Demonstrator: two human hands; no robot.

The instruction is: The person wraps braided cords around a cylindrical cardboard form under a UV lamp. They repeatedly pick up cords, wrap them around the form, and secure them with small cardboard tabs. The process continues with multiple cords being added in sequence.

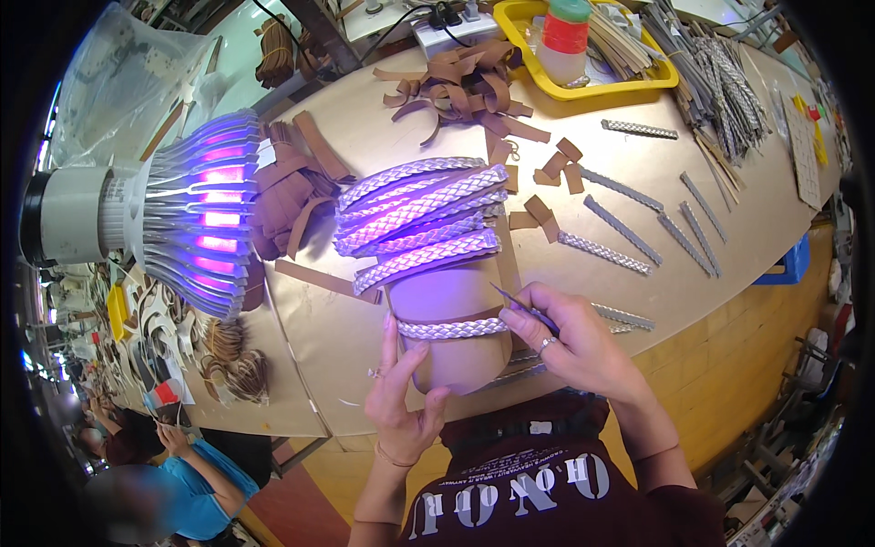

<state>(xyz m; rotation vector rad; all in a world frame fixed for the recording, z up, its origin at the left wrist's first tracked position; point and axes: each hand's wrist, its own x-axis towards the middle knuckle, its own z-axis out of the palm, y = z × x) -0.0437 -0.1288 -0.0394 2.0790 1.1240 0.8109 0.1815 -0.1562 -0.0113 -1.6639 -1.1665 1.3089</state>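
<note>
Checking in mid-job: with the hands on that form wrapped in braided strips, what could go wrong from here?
1. The left hand only steadies the rounded tan form from one side; it may twist while the right hand works the thin pointed tool near the lowest silver braided strip.
2. That tool's tip could scratch the braid.
3. The loose brown leather strips lie against the ribbed purple-lit lamp and might warm up.
</note>
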